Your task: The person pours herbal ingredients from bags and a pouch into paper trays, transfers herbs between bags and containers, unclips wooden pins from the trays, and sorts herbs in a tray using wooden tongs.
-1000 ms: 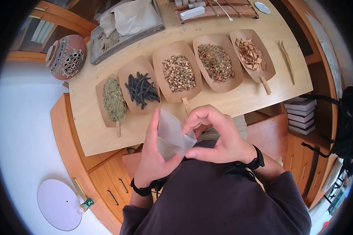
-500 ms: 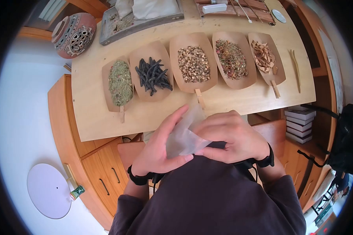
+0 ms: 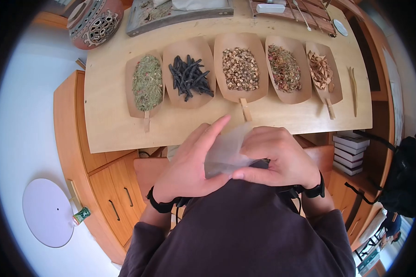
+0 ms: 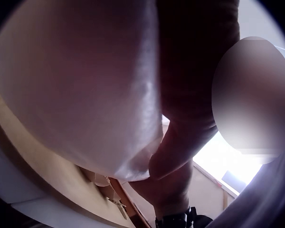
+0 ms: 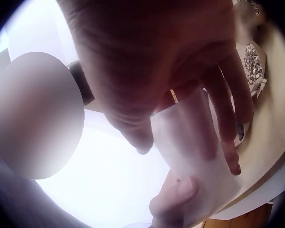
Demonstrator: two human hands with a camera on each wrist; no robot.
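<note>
A translucent white pouch is between my two hands above my lap, near the table's front edge. My left hand holds it from the left, thumb along its lower edge and fingers up its far side. From the other side my right hand holds its edge, with fingers reaching into the mouth and the thumb low beside it. In the right wrist view a finger shows through the thin pouch. The left wrist view has the pouch filling much of the frame, with the right thumb at its corner.
Brown paper trays stand in a row on the table: green dried herb, black dried pieces, beige chopped bits, a mixed herb, pale slices. Wooden tweezers lie at right, a patterned pot at back left.
My right hand has gone from curled fingers at the pouch's edge to fingers inside its mouth. The head view has shifted, so the table and trays sit higher and further right.
</note>
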